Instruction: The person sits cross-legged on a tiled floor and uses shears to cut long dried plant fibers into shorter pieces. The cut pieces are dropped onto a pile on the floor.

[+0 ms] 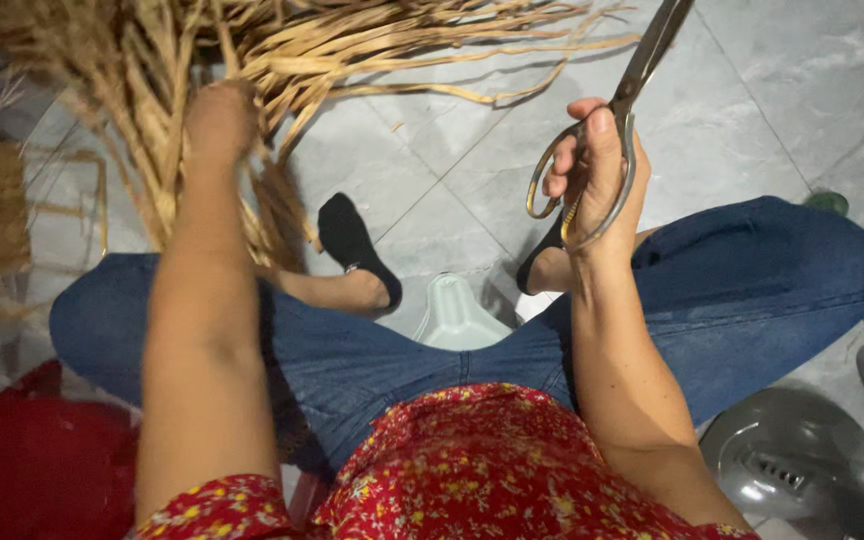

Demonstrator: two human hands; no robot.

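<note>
Seated low over a tiled floor [752,90], a person is gripping a bundle of dried straw fibres [252,50] at far left in the closed left hand [220,120]. The right hand [592,170] is holding metal scissors [617,110], fingers through the loops, blades shut and raised clear of the straw. The cutting stage appears to be underway; the next cut would need the blades opened and brought left to the fibres.

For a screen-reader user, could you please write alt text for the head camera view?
A seated person's left hand grips a bundle of dried straw-coloured strips while the right hand holds metal scissors upright beside it. Below are blue jeans, black socks and a grey tiled floor.
</note>
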